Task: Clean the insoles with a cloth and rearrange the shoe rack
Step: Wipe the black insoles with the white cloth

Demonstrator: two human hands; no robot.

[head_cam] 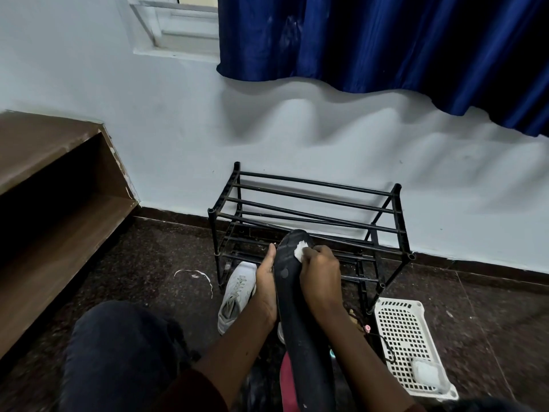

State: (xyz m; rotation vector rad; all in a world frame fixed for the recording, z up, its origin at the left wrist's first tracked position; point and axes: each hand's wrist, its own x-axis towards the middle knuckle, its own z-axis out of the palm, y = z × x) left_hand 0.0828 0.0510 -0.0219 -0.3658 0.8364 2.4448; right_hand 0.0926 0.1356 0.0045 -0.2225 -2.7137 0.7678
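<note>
Okay, both hands on the insole (292, 310), up in front of the rack (309, 203). L hand (266, 282) holds it from the left: thumb laid straight up along the edge, palm against the side, fingers tucked behind and out of sight. R hand (320, 278) is curled tight, pinching a small white cloth (299, 251) and pressing it onto the toe end. The insole is black, toe pointing up at the rack, heel running down toward the lap.

Edges: the insole's toe tip overlaps the rack's front top bar in view; can't tell if they touch. Rack sits against the wall (178, 129), w/ a blue curtain (386, 40) hanging well above it. A white shoe (237, 292) lies on the floor (148, 263) just left of the L hand, toe by the rack's front-left leg. A white basket (398, 325) sits on the R side, its far corner just beside the rack's front-right leg, w/ a white wad (427, 379) in its near end.

Room: dark floor shows btw the wooden shelf (59, 203) on the left and the rack, w/ a thin white scrap (193, 273) lying there. A knee (118, 352) fills the lower left, near the shoe.
</note>
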